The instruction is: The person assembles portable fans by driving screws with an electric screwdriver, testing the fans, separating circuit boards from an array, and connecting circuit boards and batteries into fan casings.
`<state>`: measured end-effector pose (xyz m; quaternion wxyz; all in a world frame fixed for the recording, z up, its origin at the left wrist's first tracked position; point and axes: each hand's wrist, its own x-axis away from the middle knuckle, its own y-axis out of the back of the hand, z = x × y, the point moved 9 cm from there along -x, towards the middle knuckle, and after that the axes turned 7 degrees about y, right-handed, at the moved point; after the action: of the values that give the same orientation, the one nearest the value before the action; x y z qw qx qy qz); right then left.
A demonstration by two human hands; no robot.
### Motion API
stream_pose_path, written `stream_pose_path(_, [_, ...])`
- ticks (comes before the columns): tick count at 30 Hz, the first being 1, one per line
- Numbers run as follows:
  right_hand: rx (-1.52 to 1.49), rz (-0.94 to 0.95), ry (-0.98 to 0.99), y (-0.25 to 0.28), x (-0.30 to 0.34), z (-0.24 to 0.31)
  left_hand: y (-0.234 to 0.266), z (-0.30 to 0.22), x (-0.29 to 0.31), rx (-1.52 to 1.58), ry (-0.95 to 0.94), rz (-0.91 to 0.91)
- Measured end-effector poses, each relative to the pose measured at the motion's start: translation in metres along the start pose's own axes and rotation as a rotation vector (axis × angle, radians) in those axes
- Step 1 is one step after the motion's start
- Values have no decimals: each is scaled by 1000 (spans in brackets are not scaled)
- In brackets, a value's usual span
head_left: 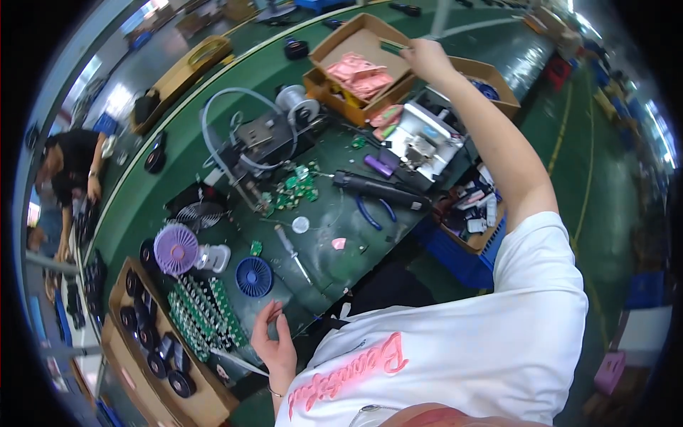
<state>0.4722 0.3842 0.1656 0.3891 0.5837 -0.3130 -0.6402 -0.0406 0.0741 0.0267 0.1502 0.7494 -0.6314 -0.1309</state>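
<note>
My right hand [429, 62] reaches far across the bench, its fingers closed at the right rim of a cardboard box [359, 33] that holds pink pieces [361, 74]. The fingertips are partly hidden by the hand itself. Close to my body, my left hand [274, 346] hovers by the bench's front edge, loosely bent and with nothing in it. Just beyond it lies a round blue fan grille [254, 277]. A lilac handheld fan [176, 249] rests left of that, near a pile of green circuit-board strips [203, 317]. A screwdriver [293, 255] lies in the middle.
Black fans fill a carton [119, 356] at lower left. A black electric screwdriver [380, 191], blue-handled pliers [371, 213], small circuit boards [295, 186] and a machine with a wire spool [297, 103] occupy the bench. Another person [75, 167] works across the green conveyor.
</note>
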Motion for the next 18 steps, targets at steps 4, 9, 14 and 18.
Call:
stream_pose_path(4, [-78, 4, -27, -28, -4, 5, 29, 6, 4, -101, -19, -104])
stream_pose_path(9, [46, 84, 79, -48, 5, 16, 66, 9, 5, -372, -62, -283])
stream_pose_path(14, [115, 268, 101, -76, -21, -74, 95, 13, -9, -455, 4, -459])
stream_pose_path(18, [40, 122, 93, -68, -24, -75, 105, 11, -6, -726, 24, -598])
